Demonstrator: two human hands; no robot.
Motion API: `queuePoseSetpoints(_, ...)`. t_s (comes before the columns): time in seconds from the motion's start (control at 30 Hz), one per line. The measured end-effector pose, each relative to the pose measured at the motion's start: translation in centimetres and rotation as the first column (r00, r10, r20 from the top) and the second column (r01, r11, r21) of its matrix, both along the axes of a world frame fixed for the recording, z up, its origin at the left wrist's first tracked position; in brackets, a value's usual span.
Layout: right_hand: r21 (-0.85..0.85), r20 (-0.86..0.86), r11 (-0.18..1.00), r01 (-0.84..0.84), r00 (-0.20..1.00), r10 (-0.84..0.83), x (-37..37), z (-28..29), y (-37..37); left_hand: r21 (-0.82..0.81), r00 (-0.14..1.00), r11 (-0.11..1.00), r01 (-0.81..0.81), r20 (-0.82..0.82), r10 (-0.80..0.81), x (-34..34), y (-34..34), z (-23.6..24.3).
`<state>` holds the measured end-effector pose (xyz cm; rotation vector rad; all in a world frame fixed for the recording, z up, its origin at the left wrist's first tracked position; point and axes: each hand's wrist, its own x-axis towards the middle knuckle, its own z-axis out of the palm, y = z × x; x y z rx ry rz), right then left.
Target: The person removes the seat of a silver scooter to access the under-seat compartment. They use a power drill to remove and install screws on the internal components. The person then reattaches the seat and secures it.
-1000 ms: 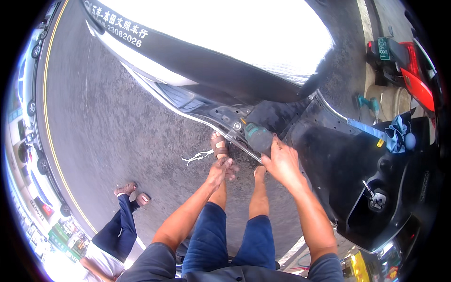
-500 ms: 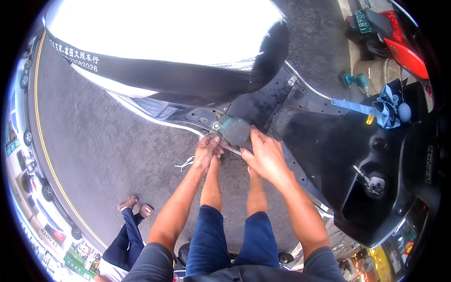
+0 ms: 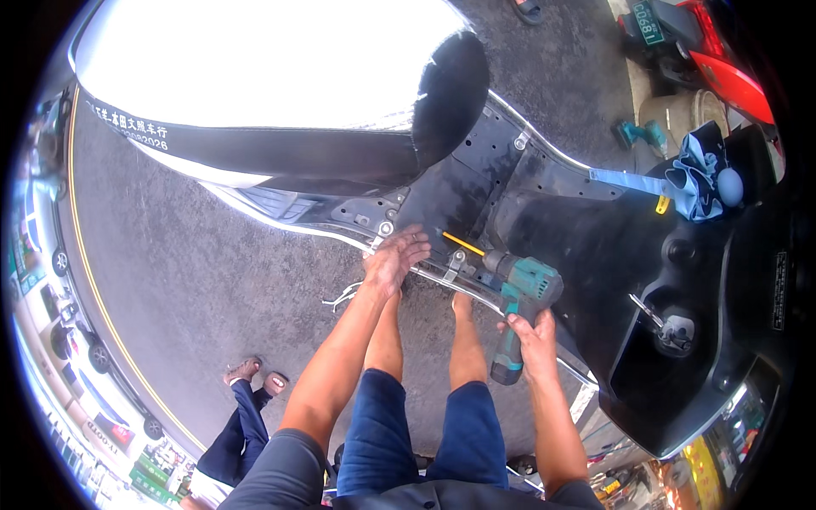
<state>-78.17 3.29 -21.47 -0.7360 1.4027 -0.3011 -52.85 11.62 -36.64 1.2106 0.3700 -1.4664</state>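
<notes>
A teal and black cordless drill [image 3: 533, 282] is in my right hand [image 3: 535, 344], which is wrapped round its handle. Its long yellow bit [image 3: 463, 244] points left over the scooter's bare footwell frame [image 3: 459, 191]. My left hand [image 3: 398, 259] rests at the silver side rail [image 3: 327, 234], near a round metal fitting [image 3: 386, 229]. Its fingers are stretched out towards the right, and I see nothing held in them. Whether the palm presses on the rail is hidden.
The scooter seat [image 3: 272, 85] fills the upper left. A black front panel [image 3: 612, 246] stands at the right, with a blue cloth strap [image 3: 699, 183] on it. Beyond are a second teal drill [image 3: 642, 136], a bucket [image 3: 680, 115] and a red scooter [image 3: 733, 85]. Another person's legs [image 3: 242, 425] show lower left.
My right hand has drawn the drill back to the right and lower, away from the left hand. The left hand has gone from pinched fingers to stretched ones.
</notes>
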Motion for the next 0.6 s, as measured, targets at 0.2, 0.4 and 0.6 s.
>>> queuePoseSetpoints(0.2,0.018,0.044,0.997,0.07,0.997,-0.071,-0.6,0.9,-0.2,0.024,0.992,0.992,0.123,0.028,-0.123,-0.3,-0.3,0.1)
queuePoseSetpoints(0.4,0.042,0.07,0.999,0.006,0.998,-0.009,-1.5,1.7,0.7,0.093,0.996,0.992,-0.087,-0.001,0.088,-1.1,-0.7,-0.3)
queuePoseSetpoints(0.6,0.044,0.095,0.999,0.008,0.995,-0.012,-1.1,1.1,1.0,0.089,0.979,0.986,0.144,0.131,-0.155,-1.1,-1.1,-0.4)
